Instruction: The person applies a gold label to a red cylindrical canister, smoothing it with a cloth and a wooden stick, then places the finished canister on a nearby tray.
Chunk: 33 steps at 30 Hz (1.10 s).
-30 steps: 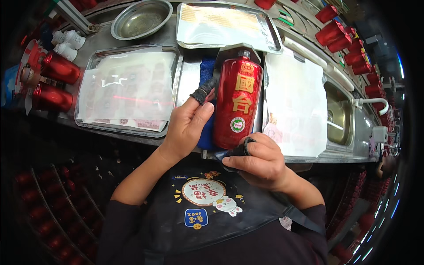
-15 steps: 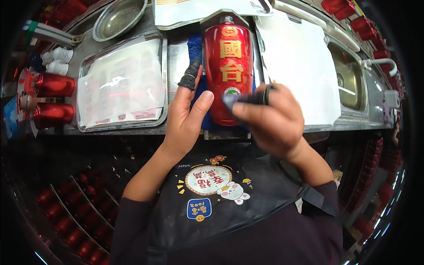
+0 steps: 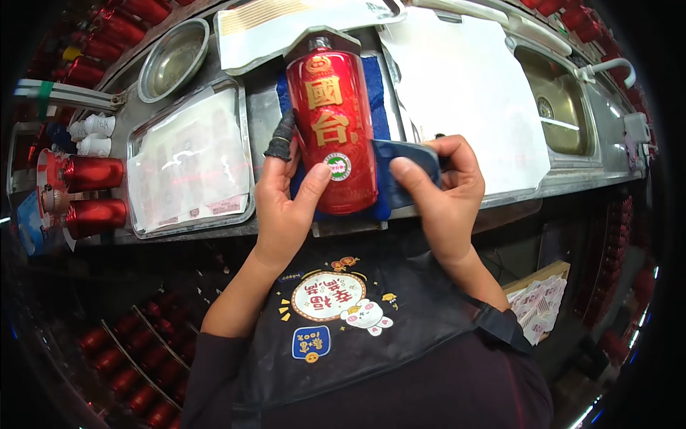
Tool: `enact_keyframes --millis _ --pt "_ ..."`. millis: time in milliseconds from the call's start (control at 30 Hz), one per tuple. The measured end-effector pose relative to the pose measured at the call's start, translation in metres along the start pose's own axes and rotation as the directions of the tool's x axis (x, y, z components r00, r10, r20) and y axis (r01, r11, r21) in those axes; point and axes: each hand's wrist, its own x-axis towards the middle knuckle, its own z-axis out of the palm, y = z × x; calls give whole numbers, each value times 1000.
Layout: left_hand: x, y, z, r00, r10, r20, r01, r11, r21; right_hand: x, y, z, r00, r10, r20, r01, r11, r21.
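The left hand [image 3: 281, 207] holds the red bottle [image 3: 350, 136] by its left side; the right hand [image 3: 451, 194] pinches a dark-blue scraper-like piece [image 3: 406, 151] at the bottle's right edge. The bottle lies over a blue cloth [image 3: 376, 82] on the worktop [image 3: 604, 146], with a metal tray [image 3: 249, 154] left of it and a white sheet [image 3: 468, 86] right.

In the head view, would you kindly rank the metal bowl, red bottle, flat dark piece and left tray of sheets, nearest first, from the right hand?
1. Flat dark piece: held in the right hand.
2. Red bottle: just left of it.
3. Left tray of sheets: further left.
4. Metal bowl: upper left, beyond that tray.
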Motion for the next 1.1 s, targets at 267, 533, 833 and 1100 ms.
enact_keyframes --millis 267,533,833,1100 --pt "1 0 1 999 33 18 -34 999 35 22 10 4 995 -97 -11 96 994 -46" --pt "0 6 1 999 29 29 -32 995 100 46 4 8 970 -222 98 227 973 -41" --pt "40 37 35 983 71 -167 5 910 415 51 13 -1 991 -122 54 122 993 -3" --pt "43 38 37 984 6 -179 60 931 359 57 21 -14 953 260 153 -293 920 261"
